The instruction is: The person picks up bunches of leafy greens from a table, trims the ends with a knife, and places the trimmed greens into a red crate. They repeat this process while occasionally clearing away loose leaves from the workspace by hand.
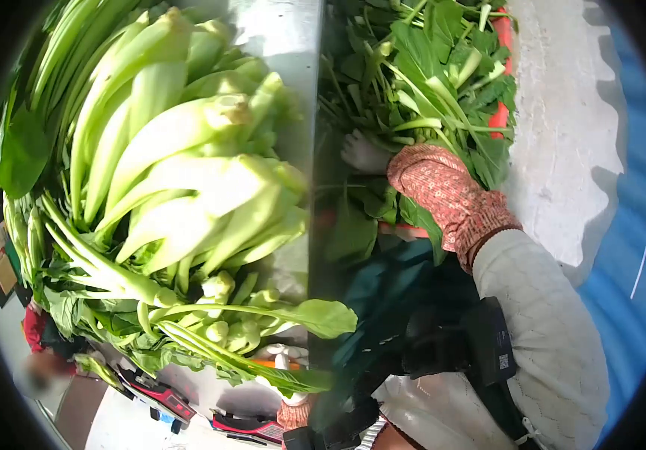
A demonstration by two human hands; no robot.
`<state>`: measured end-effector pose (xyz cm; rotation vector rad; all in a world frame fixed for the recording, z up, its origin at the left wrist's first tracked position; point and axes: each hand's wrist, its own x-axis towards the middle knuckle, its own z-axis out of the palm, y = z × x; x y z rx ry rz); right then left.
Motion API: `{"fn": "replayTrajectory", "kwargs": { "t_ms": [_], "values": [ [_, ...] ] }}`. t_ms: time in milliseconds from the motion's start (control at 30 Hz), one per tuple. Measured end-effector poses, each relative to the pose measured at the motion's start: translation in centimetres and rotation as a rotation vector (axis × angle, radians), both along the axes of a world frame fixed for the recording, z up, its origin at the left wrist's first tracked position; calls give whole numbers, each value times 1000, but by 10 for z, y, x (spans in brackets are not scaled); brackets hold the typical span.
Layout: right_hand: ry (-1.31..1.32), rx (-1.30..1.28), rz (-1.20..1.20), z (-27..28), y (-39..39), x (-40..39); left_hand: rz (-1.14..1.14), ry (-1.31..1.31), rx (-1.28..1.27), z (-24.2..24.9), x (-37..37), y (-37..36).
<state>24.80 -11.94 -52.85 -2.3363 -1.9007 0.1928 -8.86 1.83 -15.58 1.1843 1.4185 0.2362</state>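
Note:
My right hand (366, 154), past a red patterned cuff, reaches into a pile of leafy greens (443, 67) in a red crate (501, 67). Its fingers look curled round stems there, partly in shadow. Low in the view, my left hand (281, 356) is in a white glove. It appears closed round a thin orange object (281, 365) whose kind I cannot make out. Leafy stalks (225, 356) cross in front of this hand and hide part of it. Beside it rises a big heap of pale green stalks (188, 180), cut ends facing the hands.
The heap lies on a metal table (281, 22). Two red scales (165, 397) (244, 427) stand at the lower left. Another person (45, 337) is at the far left. A pale floor strip (563, 112) and blue sheeting (638, 262) lie right of the crate.

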Motion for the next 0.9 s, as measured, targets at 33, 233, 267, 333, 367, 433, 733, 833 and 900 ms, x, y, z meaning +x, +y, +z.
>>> {"fn": "replayTrajectory", "kwargs": {
  "t_ms": [33, 233, 267, 333, 367, 433, 733, 833, 900],
  "values": [
    [-53, -15, -5, -13, 1, -2, 3, -23, 15, 0, 3, -1],
    [-282, 169, -76, 42, 10, 2, -181, -315, 104, -12, 0, 10],
    [-267, 119, -59, 53, 8, -1, -182, -355, 156, -8, 10, 6],
    [-165, -72, 13, 106, 5, -4, -145, -378, 118, -8, 6, 5],
    [-71, -214, 61, 143, -3, -6, -130, -382, 91, -9, 4, 5],
    [-1, 49, 87, 209, -25, -17, -138, -394, 85, -5, 8, 6],
    [-22, 78, -1378, 128, -95, 10, -184, -396, 153, -13, 8, 5],
    [-7, 198, -1503, 119, -63, 25, -286, -341, 135, -7, 11, 8],
    [-50, -177, -1472, 94, -72, 37, -220, -169, 205, -10, 9, 8]
  ]
}}
